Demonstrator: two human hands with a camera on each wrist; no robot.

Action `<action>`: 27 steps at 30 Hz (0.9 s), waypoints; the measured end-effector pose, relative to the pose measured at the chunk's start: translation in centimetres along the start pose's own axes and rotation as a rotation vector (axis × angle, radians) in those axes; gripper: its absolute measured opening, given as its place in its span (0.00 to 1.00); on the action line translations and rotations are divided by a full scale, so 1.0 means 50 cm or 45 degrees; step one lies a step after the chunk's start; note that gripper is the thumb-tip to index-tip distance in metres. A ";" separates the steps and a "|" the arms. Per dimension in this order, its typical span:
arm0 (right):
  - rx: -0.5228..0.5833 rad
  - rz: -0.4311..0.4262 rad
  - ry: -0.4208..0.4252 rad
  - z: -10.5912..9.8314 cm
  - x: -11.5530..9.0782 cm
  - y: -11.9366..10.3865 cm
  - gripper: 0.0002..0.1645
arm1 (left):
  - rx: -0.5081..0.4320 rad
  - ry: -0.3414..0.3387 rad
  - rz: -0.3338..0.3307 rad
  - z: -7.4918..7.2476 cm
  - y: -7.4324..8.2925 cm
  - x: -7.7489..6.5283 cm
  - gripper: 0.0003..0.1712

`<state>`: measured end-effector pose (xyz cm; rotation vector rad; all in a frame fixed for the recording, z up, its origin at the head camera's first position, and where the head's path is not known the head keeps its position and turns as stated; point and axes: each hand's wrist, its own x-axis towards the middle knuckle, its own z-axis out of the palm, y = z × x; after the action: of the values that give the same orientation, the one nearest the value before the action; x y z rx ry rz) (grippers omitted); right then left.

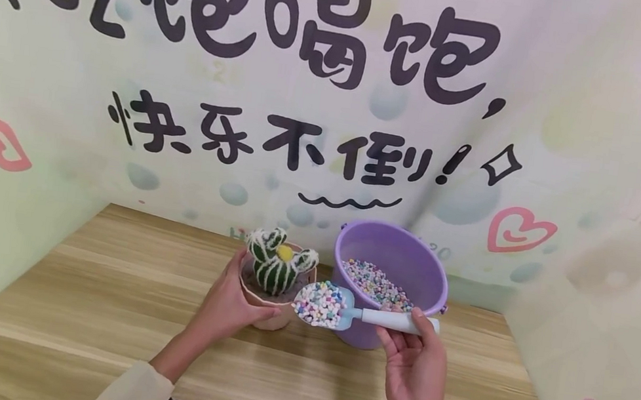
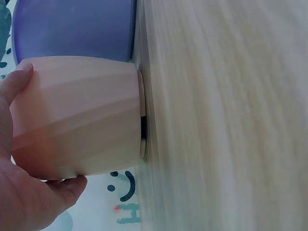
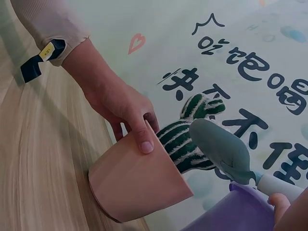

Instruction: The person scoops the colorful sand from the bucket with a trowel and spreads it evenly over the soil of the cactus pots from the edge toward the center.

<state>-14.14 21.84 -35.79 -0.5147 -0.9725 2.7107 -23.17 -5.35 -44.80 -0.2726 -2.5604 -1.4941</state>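
**Loaded trowel (image 1: 347,322) right at the pot's (image 1: 276,320) edge!**

The right hand (image 1: 416,369) has the white handle (image 1: 390,320) in a narrow pinch, thumb and fingers closed on it near the far end. Out front, the blue blade is heaped with coloured beads (image 1: 320,303), its tip at the pot's near right rim; whether it touches, I can't tell. The left hand (image 1: 231,308) is wrapped around the pot's side, steadying it upright, it seems, on the table (image 1: 78,291). Inside, a knitted cactus (image 1: 276,277) sits in a grey bed (image 1: 292,296). Just right of the pot, the purple bucket (image 1: 361,338) has plenty more beads.

So this looks like the delivery step: scooping done, pouring not yet. The next move calls for easing the tip over the rim, then a slow tilt beside the cactus, left hand firm. Rush it and beads could scatter across the wood!
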 end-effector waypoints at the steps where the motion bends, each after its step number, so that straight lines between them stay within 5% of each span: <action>1: 0.008 0.001 -0.006 -0.001 -0.001 0.002 0.16 | -0.004 -0.005 0.002 -0.001 0.000 -0.002 0.74; 27: -0.095 -0.065 0.034 0.003 -0.012 0.035 0.16 | 0.075 -0.065 0.032 -0.020 0.002 -0.042 0.74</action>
<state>-13.78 20.21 -36.67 -0.5308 -1.0681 2.6245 -21.09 -6.33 -44.73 -0.3377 -2.6252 -1.4179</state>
